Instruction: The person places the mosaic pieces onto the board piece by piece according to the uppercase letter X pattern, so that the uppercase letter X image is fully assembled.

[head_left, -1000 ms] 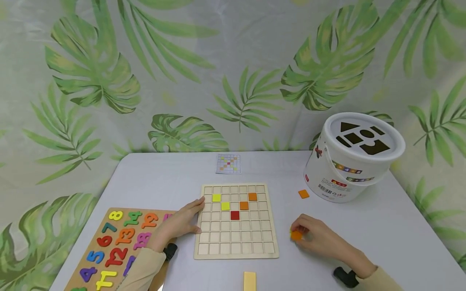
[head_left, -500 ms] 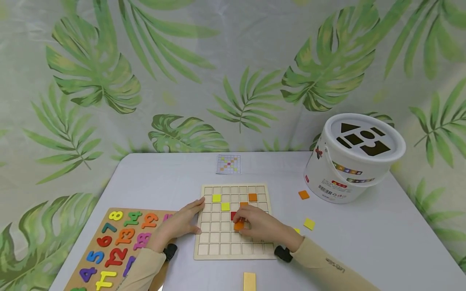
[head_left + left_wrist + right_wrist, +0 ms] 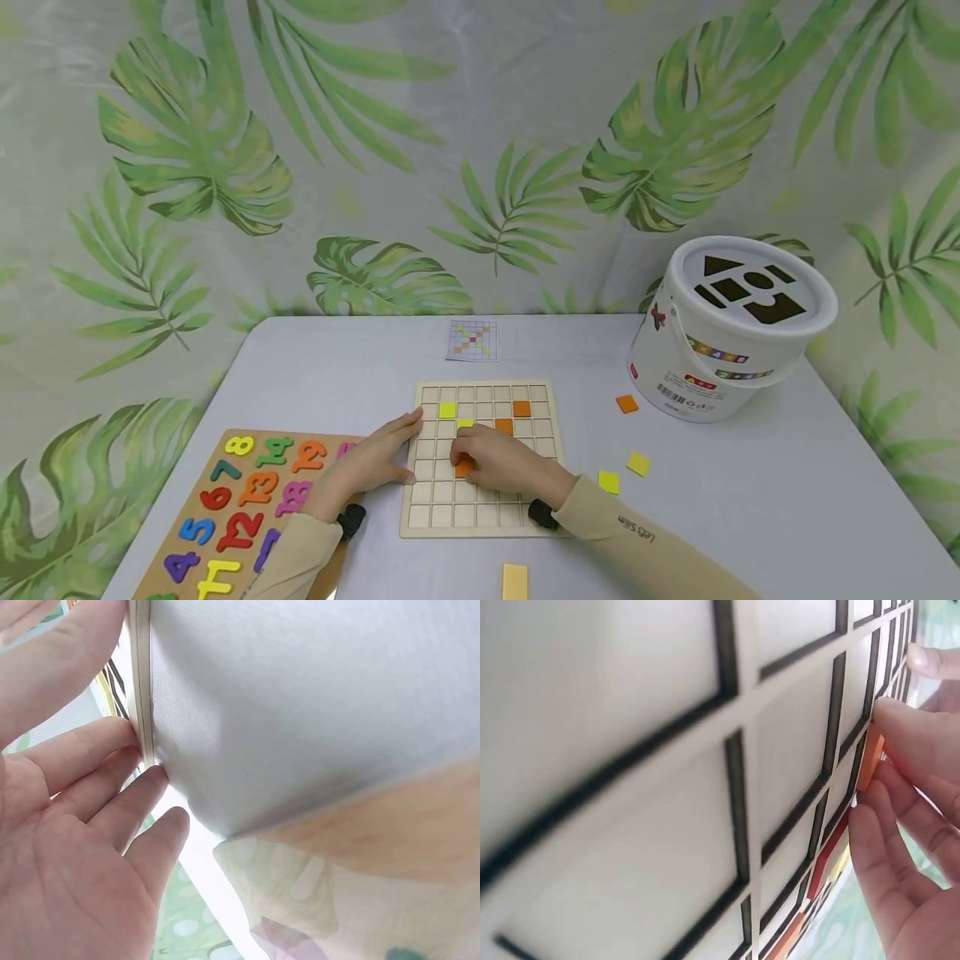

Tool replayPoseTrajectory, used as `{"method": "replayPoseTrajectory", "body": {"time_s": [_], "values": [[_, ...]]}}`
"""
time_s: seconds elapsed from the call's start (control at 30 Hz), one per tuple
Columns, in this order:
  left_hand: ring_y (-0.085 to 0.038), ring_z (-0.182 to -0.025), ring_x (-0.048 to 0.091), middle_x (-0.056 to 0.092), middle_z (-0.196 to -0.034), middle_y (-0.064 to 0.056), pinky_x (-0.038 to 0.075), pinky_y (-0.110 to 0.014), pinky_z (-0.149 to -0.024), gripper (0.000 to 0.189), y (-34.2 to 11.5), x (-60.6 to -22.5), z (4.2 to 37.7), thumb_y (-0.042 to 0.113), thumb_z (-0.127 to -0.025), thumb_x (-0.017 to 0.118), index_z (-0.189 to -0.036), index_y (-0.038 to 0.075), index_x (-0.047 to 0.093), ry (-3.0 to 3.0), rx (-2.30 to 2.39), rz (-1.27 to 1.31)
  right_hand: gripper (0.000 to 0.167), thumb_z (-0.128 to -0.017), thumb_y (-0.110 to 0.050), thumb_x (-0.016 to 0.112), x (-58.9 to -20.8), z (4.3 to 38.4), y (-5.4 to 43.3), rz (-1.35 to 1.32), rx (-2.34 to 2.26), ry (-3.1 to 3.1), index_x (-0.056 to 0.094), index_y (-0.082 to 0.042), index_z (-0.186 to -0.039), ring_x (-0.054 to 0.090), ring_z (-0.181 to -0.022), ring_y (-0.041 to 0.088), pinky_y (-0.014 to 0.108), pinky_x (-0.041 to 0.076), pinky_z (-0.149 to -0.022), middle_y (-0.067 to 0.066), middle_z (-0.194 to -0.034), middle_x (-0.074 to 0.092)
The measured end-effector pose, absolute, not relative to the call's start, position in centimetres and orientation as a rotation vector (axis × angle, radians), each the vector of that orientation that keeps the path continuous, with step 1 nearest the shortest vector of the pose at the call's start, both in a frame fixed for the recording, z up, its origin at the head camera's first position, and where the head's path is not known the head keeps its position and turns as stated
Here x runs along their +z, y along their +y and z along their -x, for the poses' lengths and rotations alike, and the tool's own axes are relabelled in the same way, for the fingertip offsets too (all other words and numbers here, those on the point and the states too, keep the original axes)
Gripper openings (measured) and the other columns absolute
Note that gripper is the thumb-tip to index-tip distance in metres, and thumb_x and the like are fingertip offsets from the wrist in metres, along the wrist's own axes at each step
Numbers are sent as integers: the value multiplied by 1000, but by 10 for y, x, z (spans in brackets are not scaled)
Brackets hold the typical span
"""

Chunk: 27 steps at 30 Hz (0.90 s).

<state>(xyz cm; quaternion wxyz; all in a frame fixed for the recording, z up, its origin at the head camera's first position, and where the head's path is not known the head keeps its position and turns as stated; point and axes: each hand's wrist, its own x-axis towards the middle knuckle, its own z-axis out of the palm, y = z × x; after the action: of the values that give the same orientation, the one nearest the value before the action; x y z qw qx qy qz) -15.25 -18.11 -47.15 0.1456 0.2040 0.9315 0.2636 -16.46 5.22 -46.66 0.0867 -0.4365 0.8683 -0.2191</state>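
Observation:
A wooden grid board (image 3: 442, 517) lies mid-table. My right hand (image 3: 498, 461) pinches a square orange tile (image 3: 464, 467) at a cell in the board's middle. In the right wrist view the orange tile (image 3: 871, 757) stands on edge or tilted between thumb and fingers; whether it is seated cannot be told. My left hand (image 3: 375, 457) rests against the board's left edge, fingers extended. On the board sit two yellow tiles (image 3: 447, 410) and two orange tiles (image 3: 521, 409). A red tile (image 3: 826, 859) shows in the right wrist view, hidden by my right hand in the head view.
To the right lie two yellow tiles (image 3: 637, 464) and a loose orange tile (image 3: 627, 403) near a white bucket (image 3: 652, 375). Behind the board is a pattern card (image 3: 472, 341). A number puzzle (image 3: 337, 438) lies at left, and a pale wooden block (image 3: 515, 582) in front.
My right hand has carried the orange tile left from the table onto the board, then one column further left. Two yellow tiles on the table are now uncovered. The left hand stays put.

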Motion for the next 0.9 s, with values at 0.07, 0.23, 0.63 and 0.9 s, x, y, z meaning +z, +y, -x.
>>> {"method": "replayPoseTrajectory", "body": {"time_s": [0.07,0.23,0.63,0.9], "values": [[-32,-140,23,25,-155,-11,26,-45,-112,81,-181,-472,153,13,-76,79,-143,-5,38,2682,757,-592,15,-82,-5,73,-465,164,55,1250,-691,2578,68,-12,-94,50,-83,7,18,46,-76,-7,-93,59],[-32,-141,23,25,-155,-11,25,-44,-112,81,-180,-472,154,13,-76,79,-143,-6,38,2684,754,-605,17,-85,-6,70,-459,164,80,1104,-877,2550,68,-10,-102,54,-86,10,22,49,-76,-5,-98,61],[-31,-140,24,25,-155,-10,27,-43,-112,83,-179,-472,152,14,-74,81,-143,-5,38,2697,724,-573,24,-79,-1,75,-468,145,206,854,-1018,2686,66,-9,-99,56,-85,15,27,51,-71,-3,-96,62],[-31,-141,23,25,-156,-10,27,-44,-111,83,-179,-472,152,13,-75,80,-143,-5,38,2686,741,-573,27,-75,0,77,-479,134,235,846,-931,2696,66,-12,-96,55,-84,10,26,52,-73,-9,-95,57]]}}
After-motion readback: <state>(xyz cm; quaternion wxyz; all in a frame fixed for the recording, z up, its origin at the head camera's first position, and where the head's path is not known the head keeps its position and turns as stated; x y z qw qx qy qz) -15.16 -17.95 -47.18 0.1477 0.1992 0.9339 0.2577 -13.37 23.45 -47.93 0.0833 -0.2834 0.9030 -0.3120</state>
